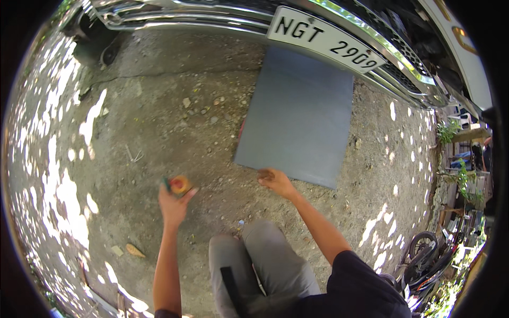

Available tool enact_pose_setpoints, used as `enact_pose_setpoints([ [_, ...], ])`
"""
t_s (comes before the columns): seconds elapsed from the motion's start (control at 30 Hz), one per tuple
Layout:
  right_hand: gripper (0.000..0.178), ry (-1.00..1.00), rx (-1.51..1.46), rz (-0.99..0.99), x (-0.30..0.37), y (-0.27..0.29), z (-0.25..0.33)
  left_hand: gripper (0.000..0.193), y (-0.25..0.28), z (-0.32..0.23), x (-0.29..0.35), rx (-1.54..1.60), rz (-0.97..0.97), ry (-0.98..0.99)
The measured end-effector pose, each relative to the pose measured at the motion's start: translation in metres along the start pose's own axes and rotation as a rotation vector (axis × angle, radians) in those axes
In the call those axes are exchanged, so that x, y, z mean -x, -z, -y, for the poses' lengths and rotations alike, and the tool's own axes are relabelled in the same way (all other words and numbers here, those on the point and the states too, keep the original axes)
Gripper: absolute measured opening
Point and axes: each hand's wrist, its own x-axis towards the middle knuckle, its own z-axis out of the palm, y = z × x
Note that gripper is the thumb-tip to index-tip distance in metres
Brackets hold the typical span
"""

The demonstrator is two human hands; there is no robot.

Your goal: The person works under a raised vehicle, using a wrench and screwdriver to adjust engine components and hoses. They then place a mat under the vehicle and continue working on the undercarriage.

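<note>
Here, orange object [179, 185] in left-hand grip [174, 204]

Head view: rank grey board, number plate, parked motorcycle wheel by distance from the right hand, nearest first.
From the right hand:
1. Grey board, flat on the dirt right at the fingertips, ahead of the hand.
2. Motorcycle wheel, off to the person's right, lower edge of the view.
3. Number plate, on the car bumper beyond the board's far end.
</note>
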Motion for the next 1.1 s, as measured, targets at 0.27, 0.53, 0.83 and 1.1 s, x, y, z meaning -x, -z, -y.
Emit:
enact_pose_setpoints([
  [0.27,0.072,0.594,0.343,-0.047,-0.040,-0.074,0.144,0.067,-0.051,-0.080,-0.068,0.152,0.160,-0.255],
  [0.53,0.055,0.723,0.124,-0.248,-0.159,-0.091,0.121,0.071,-0.086,-0.048,-0.154,0.106,0.163,-0.307],
  [0.83,0.050,0.549,0.192,-0.574,-0.302,-0.025,0.082,0.041,0.037,0.048,-0.208,-0.130,-0.119,-0.148],
  [1.1,0.045,0.450,0.264,-0.786,-0.435,0.032,0.091,0.041,0.164,0.075,-0.232,-0.110,-0.390,-0.139],
])
